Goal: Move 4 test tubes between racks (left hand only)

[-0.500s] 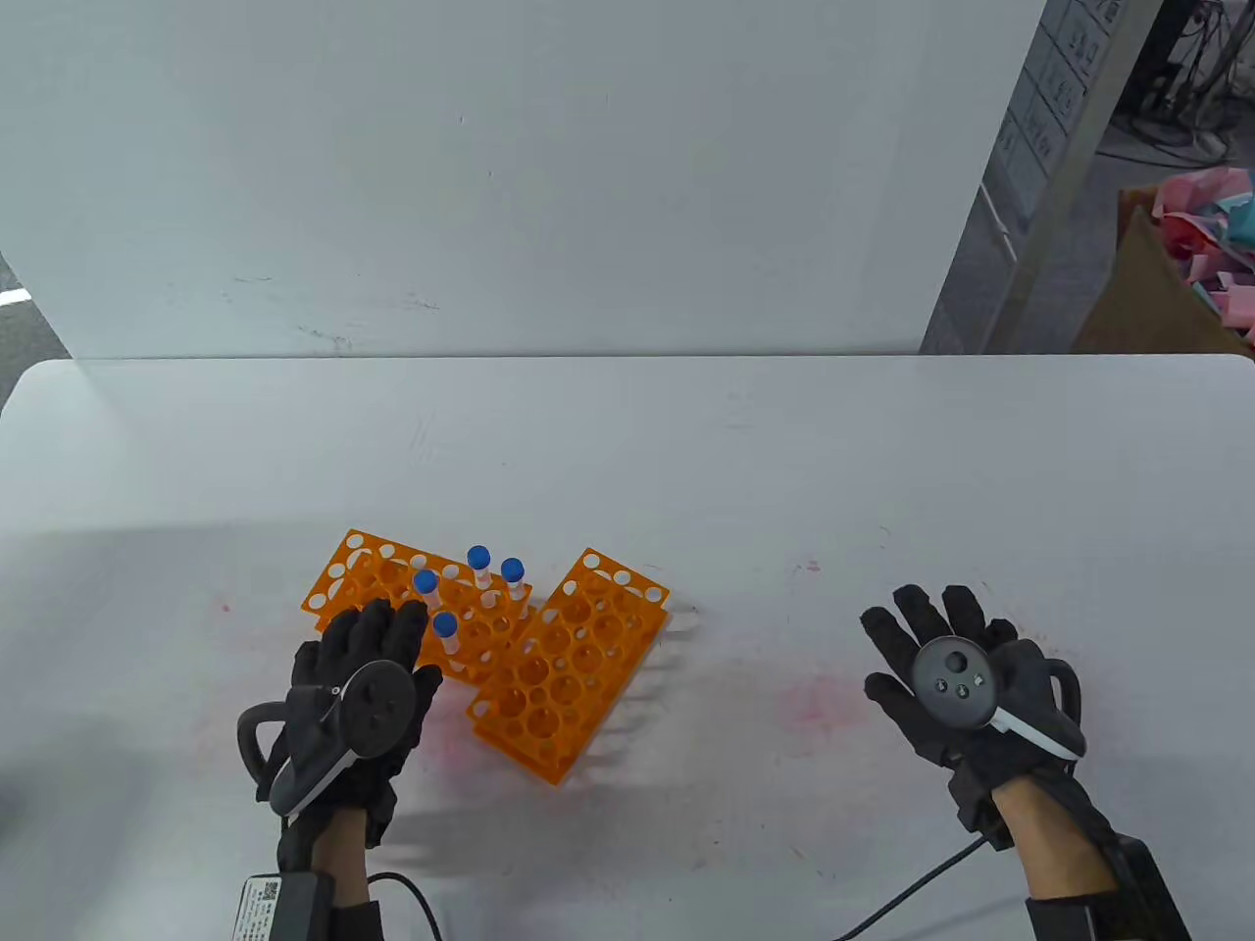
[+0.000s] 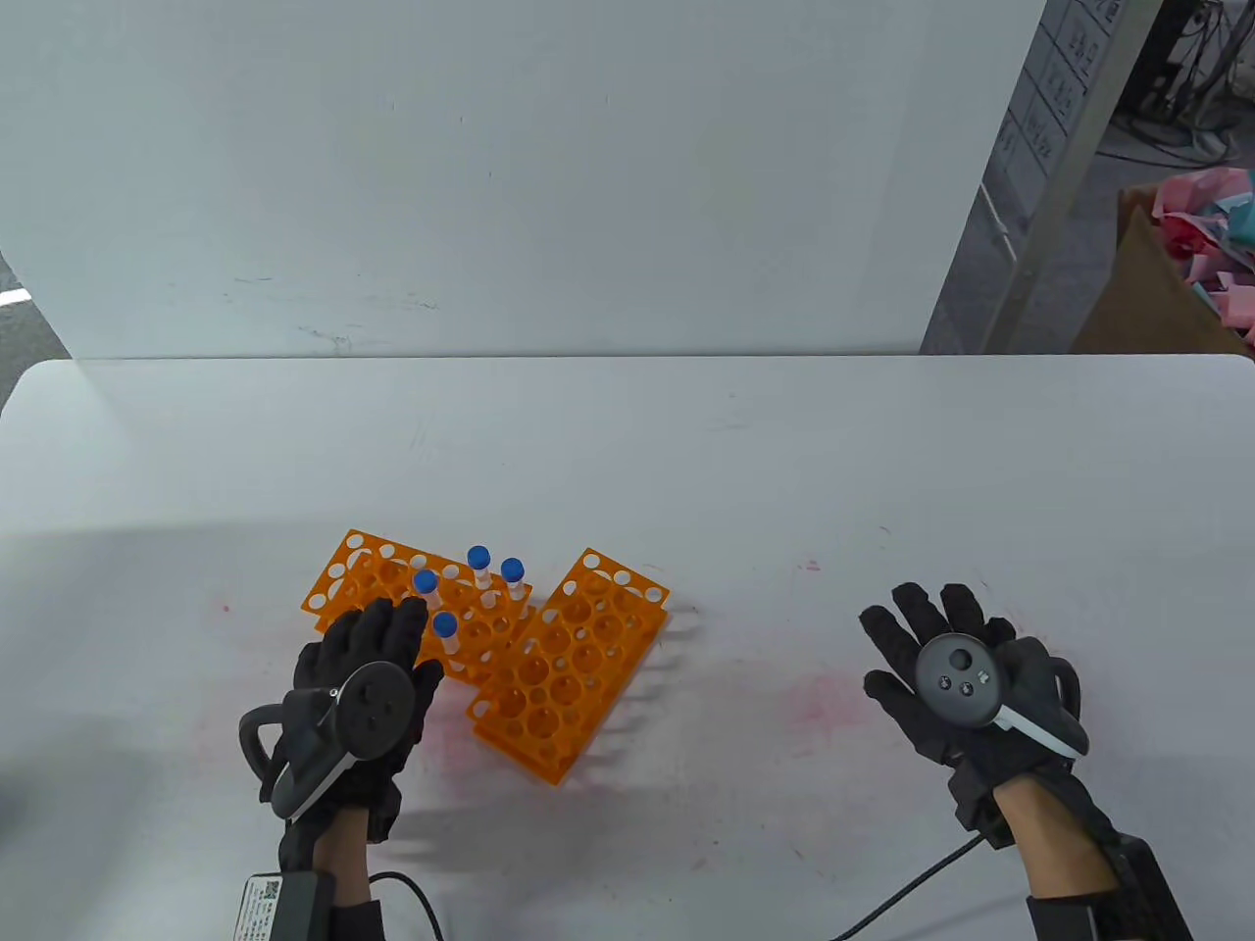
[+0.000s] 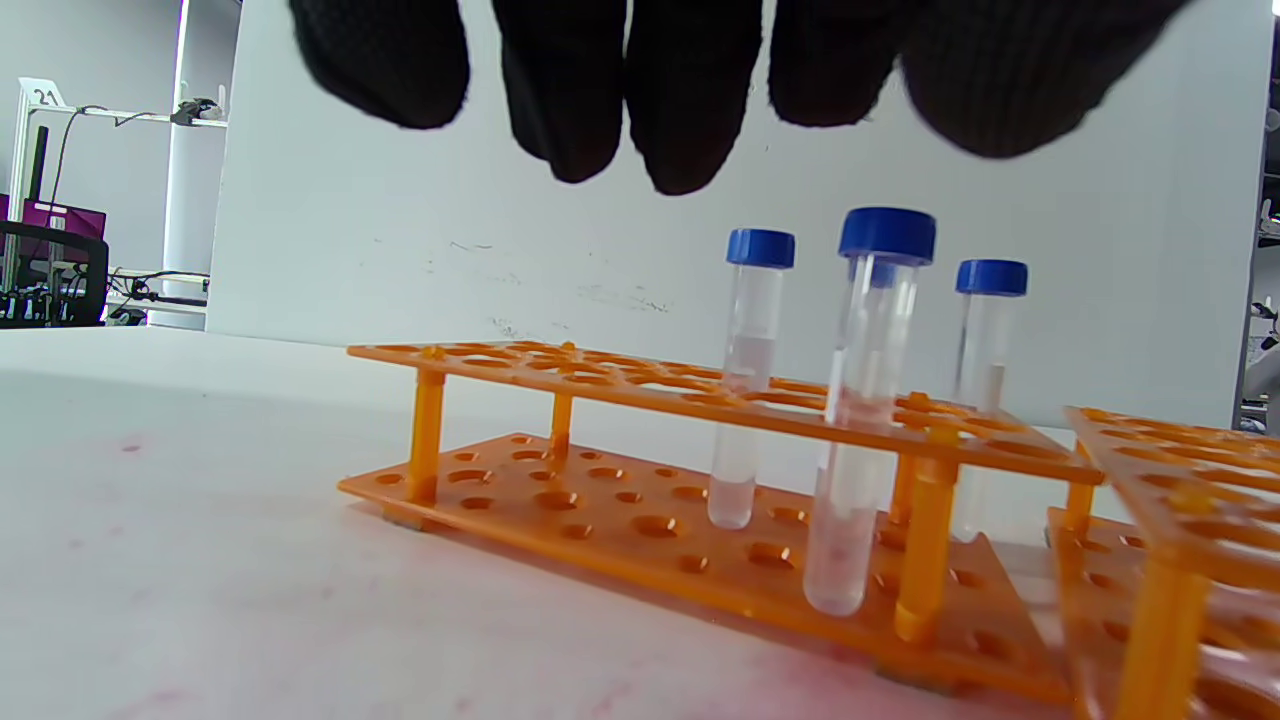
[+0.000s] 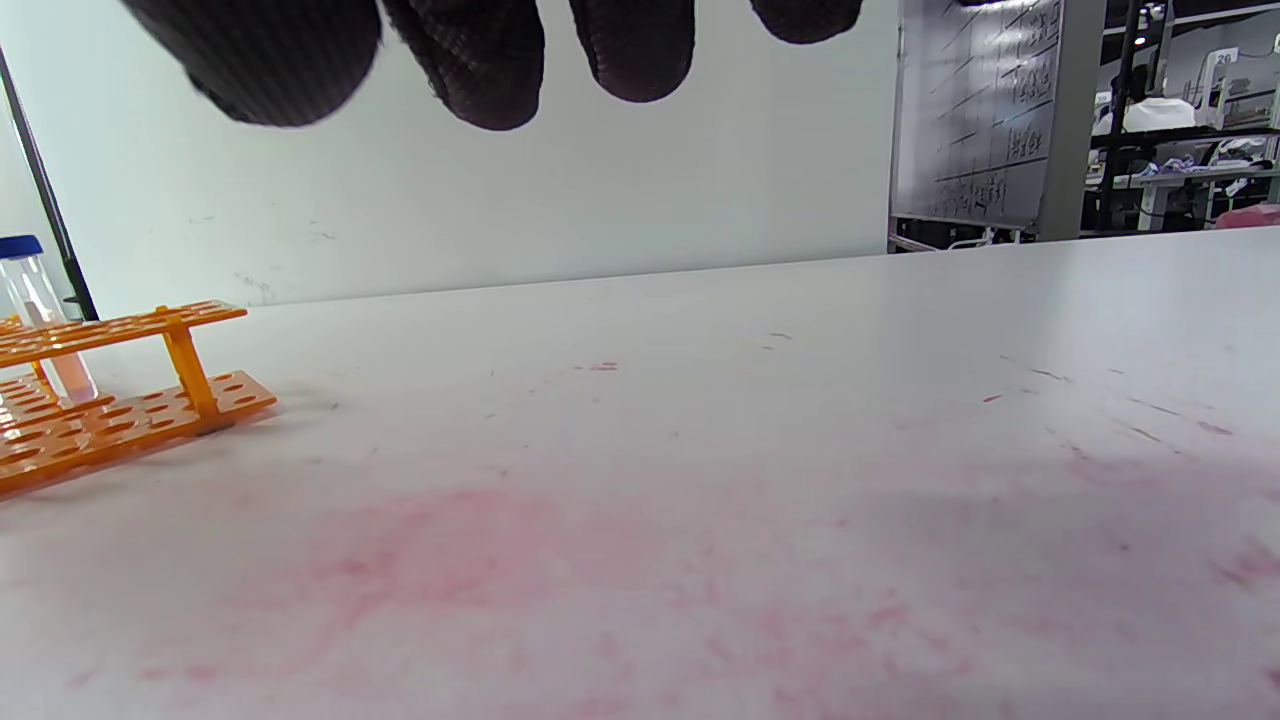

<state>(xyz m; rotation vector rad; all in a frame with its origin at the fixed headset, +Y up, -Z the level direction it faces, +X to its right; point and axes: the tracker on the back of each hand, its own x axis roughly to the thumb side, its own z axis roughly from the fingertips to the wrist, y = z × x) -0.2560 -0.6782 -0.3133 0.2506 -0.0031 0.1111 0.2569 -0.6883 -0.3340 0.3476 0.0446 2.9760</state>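
Two orange racks sit side by side. The left rack (image 2: 392, 583) (image 3: 600, 380) holds several clear test tubes with blue caps (image 2: 478, 559) (image 3: 885, 235). The right rack (image 2: 569, 667) (image 3: 1180, 450) holds none. My left hand (image 2: 377, 637) is open, palm down, at the near edge of the left rack, its fingers (image 3: 690, 90) hanging just above and short of the tubes, touching none. My right hand (image 2: 931, 627) is open and empty, flat over the table far to the right; its fingers (image 4: 470, 60) show in the right wrist view.
The white table (image 2: 784, 470) carries faint pink stains (image 2: 814, 701). A white wall panel (image 2: 490, 176) stands behind its far edge. A cardboard box with coloured scraps (image 2: 1177, 274) is off the table at the far right.
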